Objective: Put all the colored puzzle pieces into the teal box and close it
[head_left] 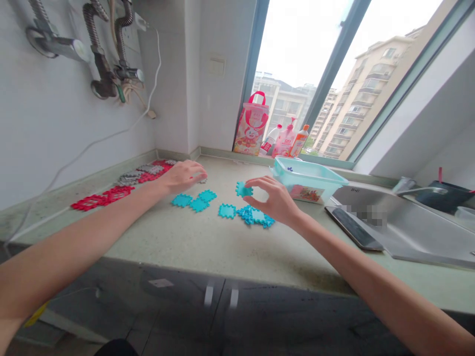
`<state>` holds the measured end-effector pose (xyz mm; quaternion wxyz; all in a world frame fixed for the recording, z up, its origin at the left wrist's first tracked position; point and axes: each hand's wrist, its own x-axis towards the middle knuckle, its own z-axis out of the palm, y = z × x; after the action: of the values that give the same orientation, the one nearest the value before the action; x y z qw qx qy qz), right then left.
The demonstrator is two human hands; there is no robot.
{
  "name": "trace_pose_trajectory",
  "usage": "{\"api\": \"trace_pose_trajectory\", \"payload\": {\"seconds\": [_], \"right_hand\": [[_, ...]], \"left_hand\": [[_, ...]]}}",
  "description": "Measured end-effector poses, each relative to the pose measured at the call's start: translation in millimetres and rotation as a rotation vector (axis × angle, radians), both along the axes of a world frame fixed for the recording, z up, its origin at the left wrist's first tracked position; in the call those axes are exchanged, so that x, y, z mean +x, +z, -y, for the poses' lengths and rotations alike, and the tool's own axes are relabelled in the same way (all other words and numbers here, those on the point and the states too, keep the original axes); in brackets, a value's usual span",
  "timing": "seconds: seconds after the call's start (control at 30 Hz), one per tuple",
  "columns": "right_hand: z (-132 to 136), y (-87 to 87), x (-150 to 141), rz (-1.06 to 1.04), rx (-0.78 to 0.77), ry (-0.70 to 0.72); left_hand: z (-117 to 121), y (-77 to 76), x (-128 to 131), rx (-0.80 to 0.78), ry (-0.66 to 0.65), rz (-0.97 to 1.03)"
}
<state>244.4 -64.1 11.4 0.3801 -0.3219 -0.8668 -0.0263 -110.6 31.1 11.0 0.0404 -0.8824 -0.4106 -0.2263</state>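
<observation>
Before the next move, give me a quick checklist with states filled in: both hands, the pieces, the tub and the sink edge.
1. Right hand has a turquoise, notched plastic piece between its fingers: ok.
2. Left hand has a secure hold on something: cannot tell; the fingers hide most of what is there.
3. Red notched plastic pieces by the wall lie apart from the turquoise piece in hand: ok.
4. Pale turquoise plastic tub is open at the top: ok.
5. Black, flat phone-like device is well away from the steel sink: not ok; it lies at the rim.
</observation>
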Motion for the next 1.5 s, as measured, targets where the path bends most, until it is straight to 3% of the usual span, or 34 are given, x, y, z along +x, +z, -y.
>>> {"api": "trace_pose_trajectory", "payload": {"seconds": [0.1,0.27,0.37,0.47,0.6,0.73,0.93,1.2,1.37,1.5], "right_hand": [[2.7,0.6,-27.5,0.131,0.002,0.138],[-4.3,-14.0,-46.8,0.319,-0.143,0.081],[-3.5,-18.8,-49.2,0.378,-0.238,0.048],[-1.6,-18.5,-50.9,0.368,-0.256,0.034],[-0.4,-19.3,-53.7,0.337,-0.229,0.012],[1.9,-23.0,-55.0,0.316,-0.191,-0.015],[8.8,-21.4,-43.8,0.341,-0.089,-0.005],[6.9,-10.9,-19.1,0.144,0.054,-0.103],[17.9,-12.3,-32.1,0.094,0.015,0.023],[28.9,-18.9,-49.0,0.203,-0.091,0.125]], "left_hand": [[-9.4,7.3,-18.8,0.098,0.160,0.035],[-8.8,16.2,-30.1,0.179,0.427,0.110],[-11.7,16.9,-35.0,0.250,0.486,0.117],[-16.8,15.5,-40.2,0.228,0.423,0.098],[-15.1,13.6,-38.6,0.057,0.215,0.024],[-3.6,8.4,-22.7,-0.166,0.032,-0.091],[8.8,-4.4,-0.3,-0.324,-0.281,-0.042],[29.0,-10.2,23.7,-0.325,-0.334,-0.031],[41.5,-10.6,37.5,-0.374,-0.370,-0.036],[41.6,-12.5,36.2,-0.419,-0.339,-0.002]]}}
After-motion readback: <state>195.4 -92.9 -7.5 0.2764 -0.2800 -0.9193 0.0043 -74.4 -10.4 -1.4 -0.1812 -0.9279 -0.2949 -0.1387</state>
